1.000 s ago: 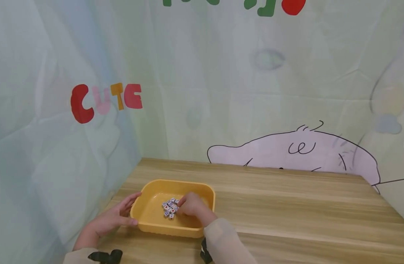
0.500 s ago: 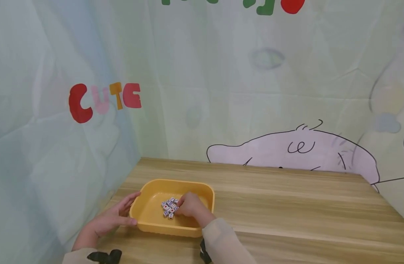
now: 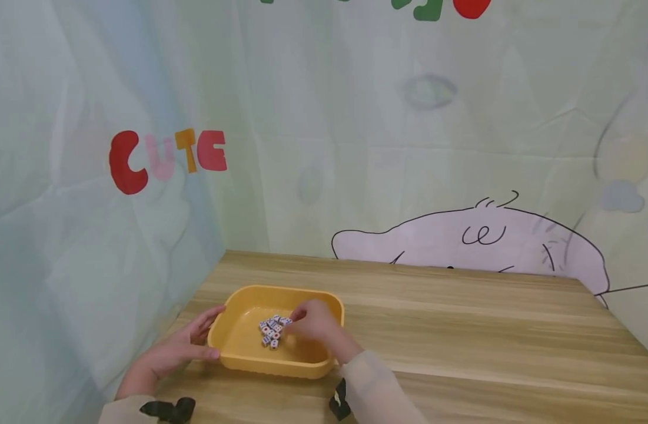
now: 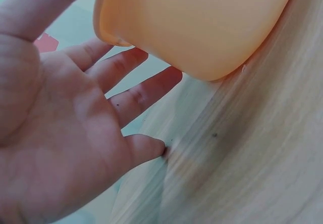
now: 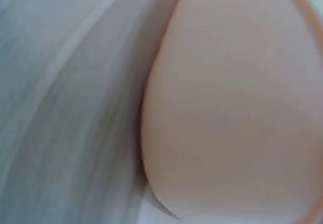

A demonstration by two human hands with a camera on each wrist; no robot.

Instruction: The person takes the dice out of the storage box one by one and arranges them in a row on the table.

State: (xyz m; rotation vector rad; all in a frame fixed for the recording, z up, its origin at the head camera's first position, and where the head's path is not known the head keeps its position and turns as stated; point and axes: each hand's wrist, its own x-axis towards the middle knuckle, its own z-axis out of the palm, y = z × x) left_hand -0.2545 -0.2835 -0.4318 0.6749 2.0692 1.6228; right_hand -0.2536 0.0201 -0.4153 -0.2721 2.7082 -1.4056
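A yellow plastic tray (image 3: 233, 330) sits on the table, and several small white dice (image 3: 272, 331) with coloured pips lie in a cluster on its floor. At the tray's left end is my left hand (image 3: 170, 352), thumb by the near corner and fingers against the outer wall. The left wrist view has this hand (image 4: 75, 113) with palm in sight and fingers spread, some touching the tray's wall (image 4: 202, 27). Over the tray, just right of the dice, my right hand (image 3: 318, 323) has bent, blurred fingertips; whether they pinch a die is unclear. Only the tray's outside (image 5: 227, 108) fills the right wrist view.
The wood-grain table (image 3: 461, 330) extends to the right of the tray. A printed fabric backdrop (image 3: 324, 147) hangs behind the table and along its left side. Dark straps (image 3: 170, 410) are on both sleeves.
My right hand has shifted slightly right and up, away from the dice, and its fingertips are now blurred. The left hand and the tray stay in place.
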